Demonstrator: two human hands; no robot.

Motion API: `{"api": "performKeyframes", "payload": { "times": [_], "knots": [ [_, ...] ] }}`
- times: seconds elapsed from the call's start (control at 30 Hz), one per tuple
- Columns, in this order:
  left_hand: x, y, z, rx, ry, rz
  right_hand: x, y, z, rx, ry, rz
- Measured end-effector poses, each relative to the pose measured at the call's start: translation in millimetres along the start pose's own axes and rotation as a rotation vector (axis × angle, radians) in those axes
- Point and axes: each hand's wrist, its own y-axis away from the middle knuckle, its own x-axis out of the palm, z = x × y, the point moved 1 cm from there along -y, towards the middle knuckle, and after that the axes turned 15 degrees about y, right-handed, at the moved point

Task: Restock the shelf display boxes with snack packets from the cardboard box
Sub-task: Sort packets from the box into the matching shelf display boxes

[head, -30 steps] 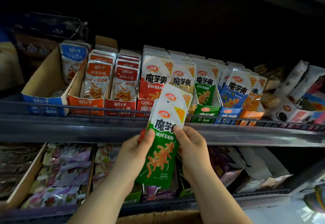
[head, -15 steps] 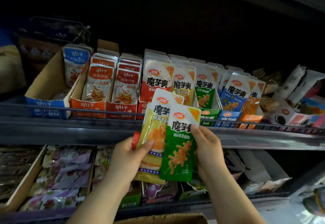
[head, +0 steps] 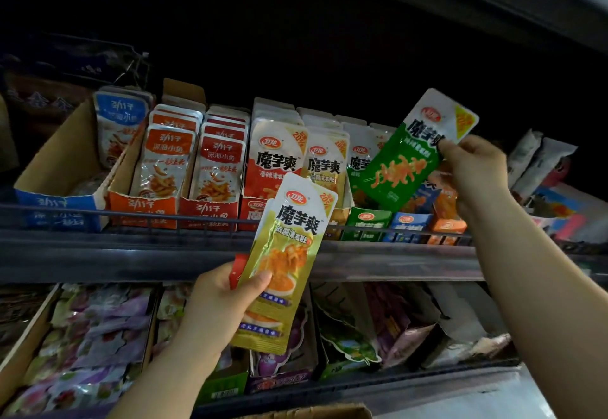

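Green packet (head: 399, 168), pinched by right hand (head: 473, 172), masks far boxes (head: 370, 219). Left hand (head: 214, 307) grips yellow packet (head: 286, 254), red packet (head: 237, 267) mostly hidden.

Dim, shadowy (edges warped), soft

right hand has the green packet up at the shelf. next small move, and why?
Probably bring the green packet down and left into the green display box. The right hand pinches it near its upper end, tilted, in front of that box's row, and the colours match. The left hand holds the yellow packet lower down, so that one can wait.
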Motion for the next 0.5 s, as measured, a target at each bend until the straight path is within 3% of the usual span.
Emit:
{"api": "performKeyframes", "payload": {
  "times": [0.13, 0.37, 0.5],
  "knots": [
    [0, -2, 0, 0.008, -0.036, 0.006, 6, -14, -2, -0.057, 0.014, -0.070],
    [2, -4, -1, 0.011, -0.038, 0.002, 24, -13, 5, -0.020, -0.026, -0.039],
    [0, -5, -1, 0.015, -0.053, -0.018, 35, -10, 5, -0.057, 0.088, -0.039]
  ]
}}
